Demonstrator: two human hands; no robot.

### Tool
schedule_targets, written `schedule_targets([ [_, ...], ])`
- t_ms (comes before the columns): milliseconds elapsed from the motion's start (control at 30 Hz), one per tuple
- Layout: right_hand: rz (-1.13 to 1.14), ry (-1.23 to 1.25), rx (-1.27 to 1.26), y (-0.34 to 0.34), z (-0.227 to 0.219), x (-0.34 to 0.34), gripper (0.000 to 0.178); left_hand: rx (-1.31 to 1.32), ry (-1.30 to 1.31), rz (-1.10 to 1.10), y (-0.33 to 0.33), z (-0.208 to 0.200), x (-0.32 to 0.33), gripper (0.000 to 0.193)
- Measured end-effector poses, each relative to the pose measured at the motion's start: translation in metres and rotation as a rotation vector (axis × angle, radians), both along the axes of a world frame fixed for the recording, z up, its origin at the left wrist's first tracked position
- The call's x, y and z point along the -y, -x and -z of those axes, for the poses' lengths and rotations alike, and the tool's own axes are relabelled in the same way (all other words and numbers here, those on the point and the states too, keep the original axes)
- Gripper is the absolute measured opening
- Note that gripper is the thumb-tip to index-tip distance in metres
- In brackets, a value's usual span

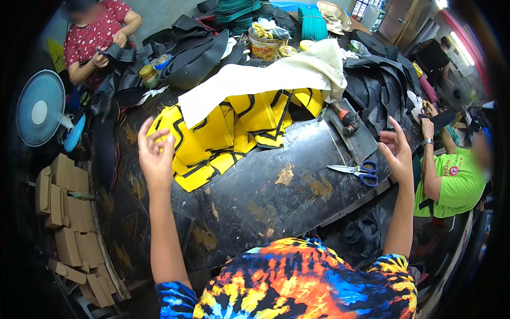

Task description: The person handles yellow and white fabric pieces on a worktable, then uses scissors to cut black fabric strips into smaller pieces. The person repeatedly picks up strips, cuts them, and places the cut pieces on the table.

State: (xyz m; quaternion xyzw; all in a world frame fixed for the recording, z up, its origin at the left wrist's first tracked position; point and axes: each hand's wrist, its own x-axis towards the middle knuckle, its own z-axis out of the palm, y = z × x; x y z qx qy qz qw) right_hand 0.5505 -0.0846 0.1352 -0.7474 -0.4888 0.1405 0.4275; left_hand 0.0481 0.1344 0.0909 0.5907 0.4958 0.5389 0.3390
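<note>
Both my hands are raised over the dark work table with nothing in them. My left hand, fingers apart and slightly curled, is beside the left end of a pile of yellow pieces with black edging. Draped over the back of that pile is a white cloth. On the right, my right hand is held up with its fingers spread. Near it lie scissors with blue handles, blades pointing left. A tool with a reddish-orange and black part rests on a dark flat slab.
A blue fan stands at left, above stacked brown cardboard boxes. Along the back are a bucket, green cord coils and black sheet pieces. One person works at far left, another at right.
</note>
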Motion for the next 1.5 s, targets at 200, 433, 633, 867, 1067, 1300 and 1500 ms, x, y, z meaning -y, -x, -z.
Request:
schedule_targets([
  [200, -0.031, -0.14, 0.052, -0.02, 0.028, -0.025, 0.083, 0.009, 0.107, 0.145, -0.03, -0.005, -0.053, 0.063],
  [433, 0.056, -0.186, 0.339, -0.035, 0.052, -0.205, 0.124, 0.233, 0.202, 0.271, -0.05, -0.031, -0.071, 0.08],
  [633, 0.06, -0.176, 0.198, -0.038, 0.059, -0.258, 0.121, 0.283, 0.205, 0.461, -0.055, -0.07, -0.083, 0.079],
  [867, 0.042, -0.545, 0.378, -0.036, -0.011, -0.249, 0.101, 0.244, -0.156, 0.454, -0.029, -0.076, -0.062, 0.074],
  [1067, -0.117, -0.092, 0.47, -0.031, 0.01, -0.245, 0.109, 0.151, 0.078, 0.181, -0.007, 0.002, -0.033, 0.079],
  [1300, -0.242, -0.05, 0.389, -0.047, 0.027, -0.229, 0.117, 0.277, 0.196, 0.113, 0.016, 0.045, -0.009, 0.076],
  [1500, -0.172, -0.408, 0.75, 0.004, 0.013, -0.158, 0.092, 0.319, 0.276, 0.036, 0.029, 0.059, 0.002, 0.074],
])
